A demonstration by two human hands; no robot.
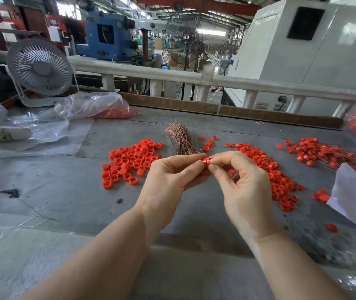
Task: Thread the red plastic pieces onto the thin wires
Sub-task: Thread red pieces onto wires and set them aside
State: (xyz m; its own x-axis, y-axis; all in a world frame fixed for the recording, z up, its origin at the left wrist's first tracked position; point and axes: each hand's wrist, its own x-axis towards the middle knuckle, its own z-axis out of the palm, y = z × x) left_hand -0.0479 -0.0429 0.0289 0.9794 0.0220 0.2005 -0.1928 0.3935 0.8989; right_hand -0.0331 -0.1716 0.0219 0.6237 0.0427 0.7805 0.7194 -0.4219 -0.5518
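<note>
Two hands, the left hand [170,172] and right hand [241,180], meet above the table [68,191], fingertips pinching one red piece [206,160] between them (any wire is too fine to see). It could slip loose; beyond lies the wire bundle [181,137].

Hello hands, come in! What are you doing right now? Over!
Left hand and right hand both pinching one small red plastic ring. Bundle of thin copper-coloured wires lying just behind. Nothing in the way.

Two fans [39,69], one wire bundle [180,138], three loose red heaps [132,158] (pieces uncountable).
</note>
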